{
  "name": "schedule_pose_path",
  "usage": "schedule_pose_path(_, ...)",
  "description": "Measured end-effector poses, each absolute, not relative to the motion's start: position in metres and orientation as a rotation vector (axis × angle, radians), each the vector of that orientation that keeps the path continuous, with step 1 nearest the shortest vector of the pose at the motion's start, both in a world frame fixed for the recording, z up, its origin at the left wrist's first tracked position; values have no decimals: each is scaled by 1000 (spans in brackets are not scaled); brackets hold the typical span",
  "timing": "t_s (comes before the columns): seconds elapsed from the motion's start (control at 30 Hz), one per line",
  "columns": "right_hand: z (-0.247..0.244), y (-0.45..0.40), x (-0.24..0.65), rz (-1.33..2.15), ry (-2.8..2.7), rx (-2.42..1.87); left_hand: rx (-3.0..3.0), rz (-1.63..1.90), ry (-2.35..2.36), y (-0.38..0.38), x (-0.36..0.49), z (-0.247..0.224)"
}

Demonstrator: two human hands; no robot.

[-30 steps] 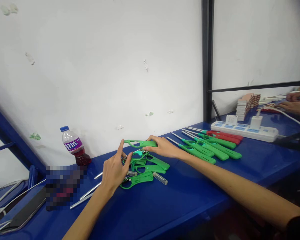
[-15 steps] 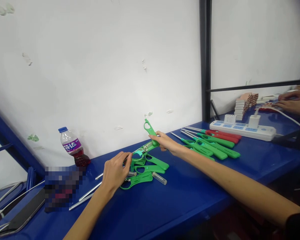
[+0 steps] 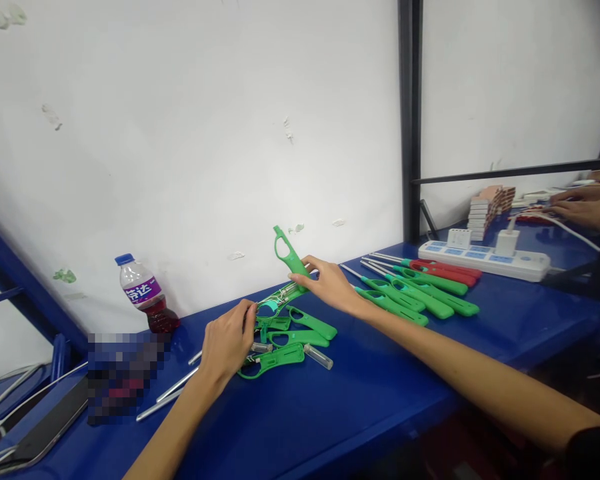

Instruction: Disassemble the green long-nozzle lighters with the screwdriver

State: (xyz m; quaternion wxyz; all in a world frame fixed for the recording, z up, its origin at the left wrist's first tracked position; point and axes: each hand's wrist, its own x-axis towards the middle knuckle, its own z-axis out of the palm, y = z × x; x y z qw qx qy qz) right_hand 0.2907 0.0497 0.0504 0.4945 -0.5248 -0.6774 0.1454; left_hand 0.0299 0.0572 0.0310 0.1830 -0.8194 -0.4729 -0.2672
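My right hand [image 3: 329,287] pinches a green lighter casing half [image 3: 291,257] with a finger loop, raised and tilted against the wall behind. Just below it, my left hand [image 3: 229,339] is closed on the front end of an opened green stick lighter [image 3: 274,305], whose wires, clear tank and teal trigger show. Its tip is hidden by my fingers. Loose green casing pieces [image 3: 312,323] lie under and beside the lighter. A clear fuel tank [image 3: 319,357] rests right of these pieces. Silver metal tubes [image 3: 170,393] lie left of my left hand.
Several green stick lighters [image 3: 420,297] and red ones [image 3: 450,270] lie at the right. Behind them sits a white power strip [image 3: 485,259]. A drink bottle [image 3: 147,293] stands by the wall at left. Another person's hand [image 3: 587,212] is at far right.
My right hand has moved slightly left and turned, bringing the casing half up and left, with more of it showing. My left hand has shifted slightly.
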Motion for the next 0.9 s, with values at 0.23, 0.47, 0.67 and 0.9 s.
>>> schedule_pose_path(0.23,51,43,287,-4,-1837,-1426,-2300,-698,-1364,59,29,31)
schedule_pose_path(0.47,51,42,286,-206,-2004,-1610,-2314,-663,-1360,59,32,31)
schedule_pose_path(0.67,47,46,285,-282,-2082,-1677,-2327,-635,-1360,58,33,31)
schedule_pose_path(0.9,44,49,288,-275,-2040,-1671,-2340,-607,-1368,59,33,31)
